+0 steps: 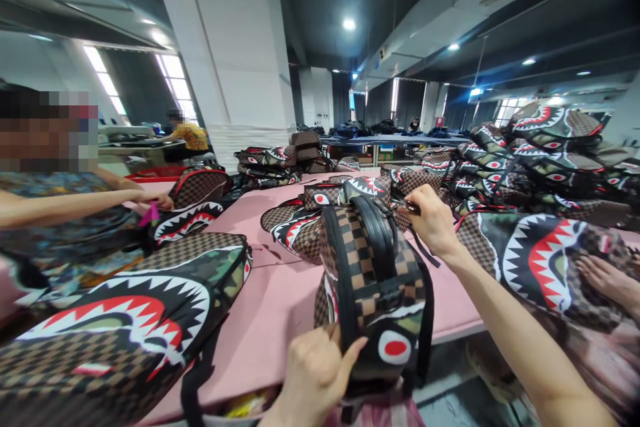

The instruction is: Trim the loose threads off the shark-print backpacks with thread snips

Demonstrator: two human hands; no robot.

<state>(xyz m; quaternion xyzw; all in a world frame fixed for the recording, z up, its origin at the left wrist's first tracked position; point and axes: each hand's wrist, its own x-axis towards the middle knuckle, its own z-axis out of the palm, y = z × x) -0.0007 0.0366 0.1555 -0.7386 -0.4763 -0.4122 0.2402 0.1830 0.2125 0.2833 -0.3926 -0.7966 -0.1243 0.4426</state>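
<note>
A brown checkered backpack [367,274] with a printed shark eye and camouflage patch stands on the pink table edge in front of me, its black top handle [379,234] facing up. My left hand [320,367] grips its lower near side, thumb stretched across the fabric. Right of the backpack's top, my right hand [431,217] is raised and closed around a small dark tool [412,207], mostly hidden by the fingers. More shark-print backpacks lie just behind, one a flat checkered backpack [295,230].
A large shark-mouth backpack [150,320] lies at left on the pink table [280,307]; another backpack [540,267] lies at right under another person's hand [607,280]. Tall backpack stacks [555,154] stand at back right. At left, a co-worker's hand [163,202] touches a backpack [195,200].
</note>
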